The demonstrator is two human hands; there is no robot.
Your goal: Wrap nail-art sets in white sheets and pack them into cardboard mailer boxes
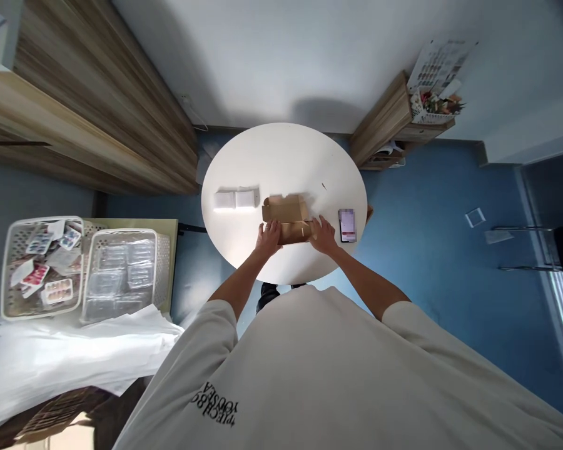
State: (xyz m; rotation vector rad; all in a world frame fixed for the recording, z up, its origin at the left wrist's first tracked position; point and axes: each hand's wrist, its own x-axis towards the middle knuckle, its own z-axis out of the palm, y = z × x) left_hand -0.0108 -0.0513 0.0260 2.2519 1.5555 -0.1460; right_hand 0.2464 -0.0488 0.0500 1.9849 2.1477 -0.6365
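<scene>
A small brown cardboard box (pixel 294 233) lies on the round white table (pixel 286 147), its lid flap raised and leaning away from me. My left hand (pixel 269 237) is closed around the box's left end. At the right end, my right hand (pixel 323 235) grips the box with fingertips on its edge. The box's inside is too small and dark to make out. Two white stacked packs (pixel 234 199) sit side by side to the left of the box. Right of my right hand, a phone (pixel 347 225) lies with its screen lit.
A small dark thin object (pixel 324 186) lies on the table's far right. On the left, a white basket (pixel 9 269) holds small packets, and another basket (pixel 161 269) holds clear plastic cases. White sheets (pixel 89 340) lie in front of them. A wooden cabinet (pixel 385 119) stands at the back right.
</scene>
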